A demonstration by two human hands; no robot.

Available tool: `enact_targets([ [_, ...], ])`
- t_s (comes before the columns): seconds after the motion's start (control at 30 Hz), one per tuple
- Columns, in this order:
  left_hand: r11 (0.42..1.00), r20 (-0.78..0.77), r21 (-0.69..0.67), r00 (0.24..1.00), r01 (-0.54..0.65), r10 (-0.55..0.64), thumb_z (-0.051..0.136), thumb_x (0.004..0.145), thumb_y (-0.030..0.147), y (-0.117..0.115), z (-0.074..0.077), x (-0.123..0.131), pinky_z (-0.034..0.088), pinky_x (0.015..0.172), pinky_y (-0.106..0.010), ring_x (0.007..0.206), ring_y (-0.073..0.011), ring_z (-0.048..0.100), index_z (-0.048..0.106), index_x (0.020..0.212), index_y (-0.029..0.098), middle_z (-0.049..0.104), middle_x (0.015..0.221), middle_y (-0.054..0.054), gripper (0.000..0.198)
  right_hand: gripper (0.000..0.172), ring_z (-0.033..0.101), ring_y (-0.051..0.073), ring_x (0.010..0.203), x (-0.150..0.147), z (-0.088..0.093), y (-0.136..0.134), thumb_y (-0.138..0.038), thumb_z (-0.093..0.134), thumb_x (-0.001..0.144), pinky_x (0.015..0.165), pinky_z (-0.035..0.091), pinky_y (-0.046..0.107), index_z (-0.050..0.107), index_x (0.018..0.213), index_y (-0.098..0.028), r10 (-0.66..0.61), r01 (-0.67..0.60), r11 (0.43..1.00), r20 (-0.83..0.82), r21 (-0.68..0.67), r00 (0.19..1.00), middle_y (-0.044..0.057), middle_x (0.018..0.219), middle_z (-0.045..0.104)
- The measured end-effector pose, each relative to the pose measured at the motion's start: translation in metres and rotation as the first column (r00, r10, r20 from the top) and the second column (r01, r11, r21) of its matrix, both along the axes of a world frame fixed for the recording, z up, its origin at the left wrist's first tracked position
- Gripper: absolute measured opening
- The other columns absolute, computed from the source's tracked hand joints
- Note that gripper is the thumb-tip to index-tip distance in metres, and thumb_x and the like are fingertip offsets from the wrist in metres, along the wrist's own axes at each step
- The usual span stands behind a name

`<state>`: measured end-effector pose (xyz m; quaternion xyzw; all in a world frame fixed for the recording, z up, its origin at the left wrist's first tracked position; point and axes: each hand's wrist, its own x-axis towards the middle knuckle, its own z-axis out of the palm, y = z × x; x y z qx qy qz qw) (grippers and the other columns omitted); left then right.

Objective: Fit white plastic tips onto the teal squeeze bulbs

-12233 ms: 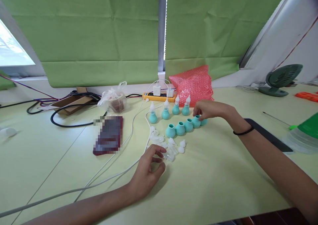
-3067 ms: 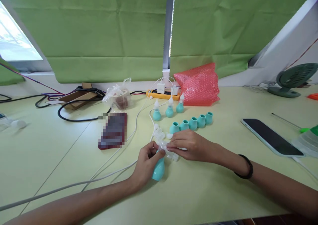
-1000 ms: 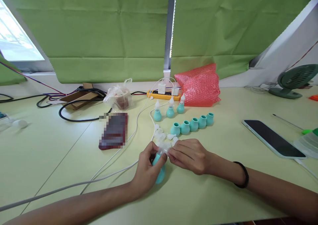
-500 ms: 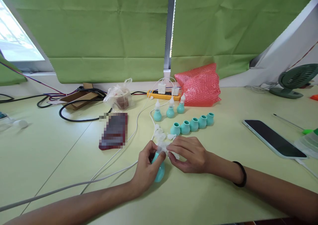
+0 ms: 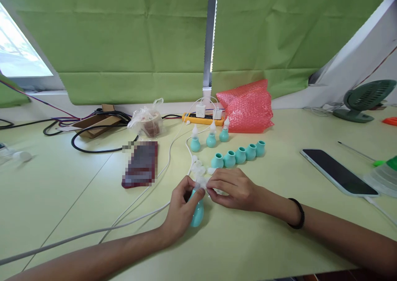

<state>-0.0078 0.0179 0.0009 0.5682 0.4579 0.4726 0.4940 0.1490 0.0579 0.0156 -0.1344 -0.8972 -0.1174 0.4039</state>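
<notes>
My left hand (image 5: 182,204) is wrapped round a teal squeeze bulb (image 5: 197,215), which leans on the table with a clear neck piece (image 5: 197,184) at its top. Right beside that neck, the fingertips of my right hand (image 5: 231,189) are pinched together; what they hold is too small and hidden to make out. A loose heap of translucent plastic pieces (image 5: 198,169) lies just beyond both hands. Farther back, several open-necked teal bulbs (image 5: 229,159) stand in a slanting row. Behind these are three teal bulbs fitted with clear pointed tips (image 5: 211,139), all upright.
A dark red phone-like slab (image 5: 140,165) lies left, near white cables (image 5: 169,161). At the back are a bagged tape roll (image 5: 151,124), an orange power strip (image 5: 194,119) and a red bubble-wrap pouch (image 5: 248,107). A phone (image 5: 338,171) and green fan (image 5: 356,103) are right.
My right fingertips have drawn closer together and slightly nearer the bulb's neck. The left hand keeps its hold on the bulb. The whole view has shifted slightly.
</notes>
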Motion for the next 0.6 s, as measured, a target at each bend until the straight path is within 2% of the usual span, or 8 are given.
enact_targets([
  [0.13,1.000,0.008,-0.006,1.000,-0.004,0.004,0.052,0.072,0.029,0.000,0.001,0.000,0.028,0.048,-0.019,0.051,-0.0080,0.034,0.039,0.065,0.017,0.039,0.056,0.005,0.019,0.008,0.050,0.009,0.051,-0.004,0.002,-0.002,-0.009,0.049,0.067,0.048,0.042,0.020,0.051,0.065,-0.016,-0.024,0.017,0.998,-0.113,-0.057,0.993,-0.001,0.054,0.054],
  [0.2,0.999,0.017,-0.004,0.999,-0.036,0.036,0.051,0.073,0.030,0.000,0.000,0.000,0.028,0.047,-0.018,0.050,-0.0076,0.034,0.038,0.065,0.018,0.038,0.056,0.006,0.020,0.008,0.048,0.007,0.047,-0.004,0.004,-0.002,-0.009,0.049,0.064,0.045,0.041,0.018,0.051,0.062,-0.017,-0.048,0.010,0.983,-0.206,-0.181,0.977,-0.002,0.051,0.052],
  [0.27,0.998,0.032,-0.008,0.997,-0.064,0.064,0.049,0.074,0.031,0.000,-0.001,-0.002,0.028,0.047,-0.018,0.050,-0.0074,0.034,0.037,0.065,0.018,0.039,0.056,0.006,0.020,0.007,0.046,0.006,0.043,-0.003,0.008,-0.001,-0.009,0.051,0.061,0.043,0.040,0.017,0.051,0.059,-0.016,-0.099,0.006,0.942,-0.260,-0.335,0.961,-0.003,0.049,0.051],
  [0.33,0.999,0.041,-0.007,0.998,-0.054,0.054,0.048,0.075,0.032,-0.001,-0.001,-0.002,0.030,0.049,-0.018,0.051,-0.0079,0.036,0.038,0.067,0.018,0.042,0.058,0.005,0.019,0.006,0.045,0.006,0.042,0.000,0.012,0.002,-0.008,0.053,0.059,0.041,0.039,0.017,0.053,0.058,-0.014,-0.146,0.023,0.887,-0.232,-0.461,0.962,-0.002,0.050,0.052],
  [0.4,1.000,0.029,0.003,0.999,-0.028,0.027,0.051,0.074,0.032,-0.001,0.000,-0.002,0.031,0.051,-0.019,0.054,-0.0087,0.038,0.041,0.070,0.018,0.045,0.061,0.004,0.018,0.006,0.044,0.006,0.042,0.003,0.013,0.007,-0.008,0.054,0.059,0.042,0.039,0.018,0.056,0.058,-0.014,-0.170,0.068,0.857,-0.154,-0.511,0.973,-0.001,0.050,0.054],
  [0.5,1.000,-0.010,-0.007,1.000,-0.025,0.024,0.055,0.070,0.033,0.000,0.002,-0.002,0.033,0.053,-0.020,0.058,-0.0101,0.041,0.048,0.073,0.016,0.047,0.063,0.002,0.019,0.008,0.045,0.008,0.046,0.007,0.008,0.016,-0.009,0.054,0.062,0.045,0.037,0.020,0.060,0.061,-0.014,-0.197,0.160,0.854,-0.022,-0.494,0.980,0.000,0.053,0.057],
  [0.6,0.999,-0.066,-0.039,0.997,-0.031,0.028,0.057,0.068,0.036,0.002,0.002,-0.001,0.031,0.051,-0.020,0.055,-0.0098,0.038,0.052,0.065,0.014,0.043,0.058,0.002,0.023,0.011,0.051,0.011,0.055,0.010,-0.001,0.023,-0.009,0.054,0.065,0.050,0.039,0.021,0.064,0.067,-0.014,-0.216,0.225,0.853,0.074,-0.472,0.974,0.002,0.058,0.060],
])
